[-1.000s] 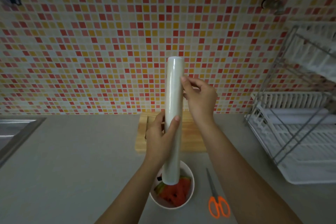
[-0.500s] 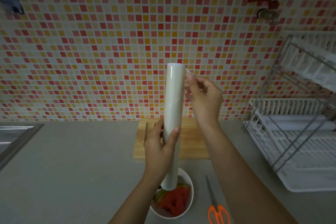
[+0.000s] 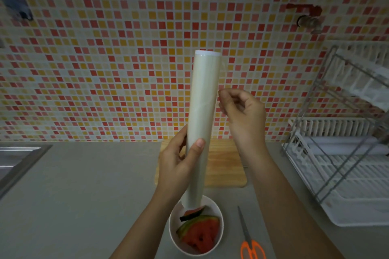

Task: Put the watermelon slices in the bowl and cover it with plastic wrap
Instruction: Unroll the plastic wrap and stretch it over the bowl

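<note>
A long roll of plastic wrap stands upright in front of me, above a white bowl. My left hand grips the roll's lower half, thumb across the front. Just right of the roll, my right hand pinches a thin clear edge of film peeled a little way off the roll's upper part. Red watermelon slices with green rind lie in the bowl, partly hidden by the roll's lower end.
A wooden cutting board lies behind the bowl on the grey counter. Orange-handled scissors lie right of the bowl. A white dish rack fills the right side, and a sink edge shows at far left.
My right hand slid down the roll's right side and now pinches a peeled strip of film. The roll rose slightly, and the view tilted so the bowl shows more.
</note>
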`<state>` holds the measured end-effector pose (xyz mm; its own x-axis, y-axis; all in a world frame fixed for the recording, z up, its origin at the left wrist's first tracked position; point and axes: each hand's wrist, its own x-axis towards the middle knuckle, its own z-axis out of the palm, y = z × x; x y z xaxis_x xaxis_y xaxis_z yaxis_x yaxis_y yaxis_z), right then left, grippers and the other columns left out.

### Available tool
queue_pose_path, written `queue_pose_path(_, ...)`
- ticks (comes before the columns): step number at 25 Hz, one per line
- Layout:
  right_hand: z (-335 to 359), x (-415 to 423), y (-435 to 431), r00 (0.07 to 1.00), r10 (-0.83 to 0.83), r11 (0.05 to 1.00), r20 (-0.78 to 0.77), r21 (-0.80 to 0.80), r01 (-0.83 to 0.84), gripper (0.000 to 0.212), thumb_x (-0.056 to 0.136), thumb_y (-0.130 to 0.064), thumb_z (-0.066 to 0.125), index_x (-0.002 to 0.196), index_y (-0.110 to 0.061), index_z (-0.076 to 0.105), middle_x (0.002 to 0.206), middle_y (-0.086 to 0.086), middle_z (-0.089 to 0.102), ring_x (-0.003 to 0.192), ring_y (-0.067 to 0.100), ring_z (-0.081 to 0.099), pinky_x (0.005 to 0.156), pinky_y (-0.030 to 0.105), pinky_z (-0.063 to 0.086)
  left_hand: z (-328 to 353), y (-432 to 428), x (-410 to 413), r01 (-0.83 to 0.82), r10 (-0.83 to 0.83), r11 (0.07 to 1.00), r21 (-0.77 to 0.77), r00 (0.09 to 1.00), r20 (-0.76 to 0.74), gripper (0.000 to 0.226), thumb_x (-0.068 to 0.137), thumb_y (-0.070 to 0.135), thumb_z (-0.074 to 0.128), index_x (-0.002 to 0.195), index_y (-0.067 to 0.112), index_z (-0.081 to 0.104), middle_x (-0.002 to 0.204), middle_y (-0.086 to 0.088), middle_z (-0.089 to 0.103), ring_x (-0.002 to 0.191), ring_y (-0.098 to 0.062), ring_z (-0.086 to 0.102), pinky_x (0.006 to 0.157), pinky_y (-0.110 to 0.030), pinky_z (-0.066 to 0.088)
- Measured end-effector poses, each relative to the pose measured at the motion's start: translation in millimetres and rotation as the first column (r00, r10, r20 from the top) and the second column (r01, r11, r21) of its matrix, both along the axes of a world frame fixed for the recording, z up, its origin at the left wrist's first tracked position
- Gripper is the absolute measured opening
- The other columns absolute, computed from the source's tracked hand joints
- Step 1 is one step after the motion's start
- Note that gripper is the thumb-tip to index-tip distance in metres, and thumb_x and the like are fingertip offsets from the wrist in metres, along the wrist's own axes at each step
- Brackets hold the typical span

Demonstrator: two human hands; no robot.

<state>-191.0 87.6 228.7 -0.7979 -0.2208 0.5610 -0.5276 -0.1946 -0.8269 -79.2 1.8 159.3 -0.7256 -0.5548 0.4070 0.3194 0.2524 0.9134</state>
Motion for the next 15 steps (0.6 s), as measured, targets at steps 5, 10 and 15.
queue_pose_path(5, -18.8, 2.5, 9.8, 0.968, 0.221, 0.974, 0.121, 0.016, -0.224, 0.027, 0.078, -0.053, 0.062, 0.099, -0.035, 0.063, 0.096, -0.006, 0.071, 0.087, 0.009, 0.068, 0.075, 0.025, 0.057, 8.5, -5.1, -4.6, 0.044, -0.044, 0.999, 0.008, 0.999, 0.009, 0.045, 0.083, 0.048, 0.057, 0.124, 0.028, 0.061, 0.108, 0.005, 0.069, 0.099, -0.018, 0.065, 0.081, -0.045, 0.056)
queue_pose_path(10, -26.8, 2.2, 10.6, 0.994, 0.104, 0.990, 0.018, 0.096, -0.105, 0.011, 0.083, -0.026, 0.068, 0.076, -0.034, 0.064, 0.071, -0.015, 0.070, 0.066, 0.002, 0.066, 0.063, 0.016, 0.053, 13.2, -10.5, -5.9, 0.124, -0.122, 0.990, 0.067, 0.992, -0.034, 0.039, 0.083, 0.045, 0.059, 0.114, 0.023, 0.066, 0.097, 0.004, 0.070, 0.089, -0.016, 0.064, 0.072, -0.031, 0.053)
queue_pose_path(15, -36.9, 2.9, 16.8, 0.946, 0.283, 0.953, 0.155, 0.063, -0.296, 0.024, 0.073, -0.050, 0.064, 0.090, -0.033, 0.064, 0.086, -0.006, 0.070, 0.074, 0.006, 0.068, 0.067, 0.019, 0.054, 23.2, -15.6, -9.2, 0.174, -0.168, 0.980, 0.100, 0.983, -0.070, 0.038, 0.084, 0.043, 0.059, 0.112, 0.019, 0.066, 0.092, 0.000, 0.068, 0.087, -0.023, 0.062, 0.073, -0.044, 0.054)
